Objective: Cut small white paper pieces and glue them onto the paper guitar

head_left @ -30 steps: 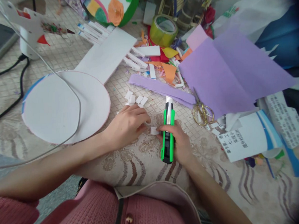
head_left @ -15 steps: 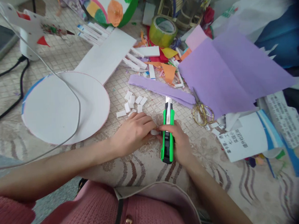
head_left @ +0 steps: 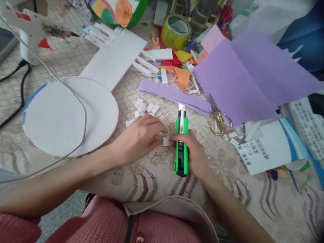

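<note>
My right hand (head_left: 196, 154) is closed round a green and black utility knife (head_left: 182, 145), blade pointing away from me, and its fingertips also touch a small white foam piece (head_left: 166, 141). My left hand (head_left: 137, 138) lies curled on the patterned tablecloth with its fingertips pinching that same white piece from the left. Just beyond my left hand lie several small white cut pieces (head_left: 145, 108).
A large white foam disc (head_left: 58, 118) with a long white handle lies at the left, a thin wire looping over it. Purple paper sheets (head_left: 245, 79), a purple strip (head_left: 174, 96), gold scissors (head_left: 219, 121), a tape roll (head_left: 176, 31), coloured scraps and printed papers (head_left: 269, 148) crowd the right and back.
My left hand slid back toward the pile of white pieces, covering some of them again. The right hand and knife have hardly moved.
</note>
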The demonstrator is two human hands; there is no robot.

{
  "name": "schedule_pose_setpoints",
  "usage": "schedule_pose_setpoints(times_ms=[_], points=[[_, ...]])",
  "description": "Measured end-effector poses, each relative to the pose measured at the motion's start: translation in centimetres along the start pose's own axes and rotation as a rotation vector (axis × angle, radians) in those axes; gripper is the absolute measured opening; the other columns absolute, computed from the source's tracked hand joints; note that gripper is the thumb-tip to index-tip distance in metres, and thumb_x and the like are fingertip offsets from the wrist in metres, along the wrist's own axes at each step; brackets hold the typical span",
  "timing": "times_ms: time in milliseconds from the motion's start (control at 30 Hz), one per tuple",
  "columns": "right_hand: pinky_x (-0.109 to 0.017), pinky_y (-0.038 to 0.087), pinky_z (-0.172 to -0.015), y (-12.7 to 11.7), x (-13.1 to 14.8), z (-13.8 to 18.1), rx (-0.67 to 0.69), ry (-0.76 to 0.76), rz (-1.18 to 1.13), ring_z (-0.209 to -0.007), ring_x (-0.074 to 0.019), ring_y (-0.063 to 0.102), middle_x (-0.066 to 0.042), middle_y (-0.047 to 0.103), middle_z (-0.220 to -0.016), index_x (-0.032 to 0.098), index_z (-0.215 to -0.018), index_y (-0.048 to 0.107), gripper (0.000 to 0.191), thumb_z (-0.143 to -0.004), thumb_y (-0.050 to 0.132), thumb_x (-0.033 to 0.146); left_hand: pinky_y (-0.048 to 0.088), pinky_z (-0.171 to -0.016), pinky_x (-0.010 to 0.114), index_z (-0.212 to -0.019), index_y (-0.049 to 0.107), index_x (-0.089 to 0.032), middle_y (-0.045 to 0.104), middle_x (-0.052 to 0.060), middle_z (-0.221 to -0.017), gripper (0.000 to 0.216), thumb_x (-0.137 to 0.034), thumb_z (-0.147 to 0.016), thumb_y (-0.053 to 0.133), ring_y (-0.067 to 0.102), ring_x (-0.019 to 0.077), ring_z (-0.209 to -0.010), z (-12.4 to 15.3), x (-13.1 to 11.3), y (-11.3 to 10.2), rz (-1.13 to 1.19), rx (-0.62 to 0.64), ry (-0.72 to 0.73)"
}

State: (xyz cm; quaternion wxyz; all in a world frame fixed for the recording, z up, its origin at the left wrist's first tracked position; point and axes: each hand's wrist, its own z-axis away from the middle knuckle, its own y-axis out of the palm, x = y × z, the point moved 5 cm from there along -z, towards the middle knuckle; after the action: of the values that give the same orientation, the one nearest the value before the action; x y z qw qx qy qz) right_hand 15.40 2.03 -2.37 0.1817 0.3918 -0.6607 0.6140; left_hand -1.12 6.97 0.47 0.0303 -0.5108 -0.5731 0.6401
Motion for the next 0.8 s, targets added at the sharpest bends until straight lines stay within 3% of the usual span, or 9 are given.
schedule_pose_setpoints(times_ms=[133, 333, 500, 800], points=[[-0.032, 0.05, -0.072, -0.1, 0.1, -0.2, 0.007, 0.002, -0.003, -0.084, -0.0187, 0.061, 0.0, 0.061, -0.089, 0.031, -0.103, 0.062, 0.021, -0.086, 0.065, 0.019, 0.046, -0.084, 0.038, -0.094, 0.063, -0.016, 0.067, 0.006, -0.097, 0.012, -0.012, -0.089, 0.053, 0.059, 0.0213, -0.094, 0.2, -0.4, -1.3, -0.102, -0.034, 0.006], [-0.032, 0.05, -0.073, 0.0, -0.1, -0.1, 0.018, -0.014, 0.012, -0.084, -0.0182, 0.06, 0.001, 0.061, -0.091, 0.031, -0.106, 0.06, 0.025, -0.087, 0.063, 0.015, 0.046, -0.076, 0.037, -0.092, 0.062, -0.014, 0.066, 0.007, -0.094, 0.011, -0.016, -0.094, 0.051, 0.058, 0.0222, -0.09, 0.6, -2.5, 0.8, -0.253, 0.031, 0.109], [-0.032, 0.05, -0.074, 0.1, -0.1, -0.1, 0.012, -0.028, 0.01, -0.087, -0.0184, 0.061, 0.0, 0.061, -0.093, 0.031, -0.107, 0.059, 0.027, -0.086, 0.063, 0.015, 0.049, -0.078, 0.036, -0.095, 0.06, -0.013, 0.066, 0.007, -0.093, 0.011, -0.013, -0.093, 0.05, 0.057, 0.0219, -0.088, 0.8, -2.2, 2.2, -0.293, 0.017, 0.094], [-0.034, 0.051, -0.077, -0.3, -0.5, 0.2, -0.015, 0.001, -0.073, -0.089, -0.019, 0.063, -0.001, 0.063, -0.098, 0.031, -0.11, 0.058, 0.028, -0.085, 0.066, 0.02, 0.05, -0.081, 0.036, -0.09, 0.059, -0.014, 0.065, 0.008, -0.091, 0.01, -0.014, -0.093, 0.05, 0.056, 0.0206, -0.089, 1.2, -1.9, 2.6, -0.216, -0.016, 0.098]])
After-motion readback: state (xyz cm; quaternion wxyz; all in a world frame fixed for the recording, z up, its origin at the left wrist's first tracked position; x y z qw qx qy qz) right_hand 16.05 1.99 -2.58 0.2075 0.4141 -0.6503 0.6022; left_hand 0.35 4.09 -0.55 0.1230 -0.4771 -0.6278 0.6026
